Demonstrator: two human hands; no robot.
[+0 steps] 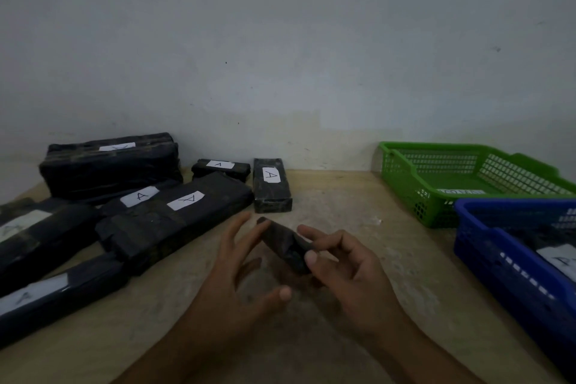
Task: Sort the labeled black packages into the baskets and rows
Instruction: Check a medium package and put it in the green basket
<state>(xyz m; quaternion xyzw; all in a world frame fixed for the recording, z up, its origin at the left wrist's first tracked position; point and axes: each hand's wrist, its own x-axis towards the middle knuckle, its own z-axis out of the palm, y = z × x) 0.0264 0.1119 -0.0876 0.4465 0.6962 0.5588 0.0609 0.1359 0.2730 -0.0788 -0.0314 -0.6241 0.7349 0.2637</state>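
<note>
A small black package point(285, 245) is held above the table at centre, its label hidden from view. My right hand point(349, 271) pinches its near end between thumb and fingers. My left hand point(240, 262) is beside it with fingers spread and straight, fingertips touching the package's far left side. Several black packages with white "A" labels lie at the left: a long one point(174, 218), a small upright one point(271, 185), a small one point(221, 168) by the wall.
A green basket point(436, 193) stands at the right by the wall. A blue basket point(486, 246) in front of it holds a labeled black package point(558, 256). A large stacked package point(109, 165) sits at the back left. The wooden table point(358, 196) runs to the wall.
</note>
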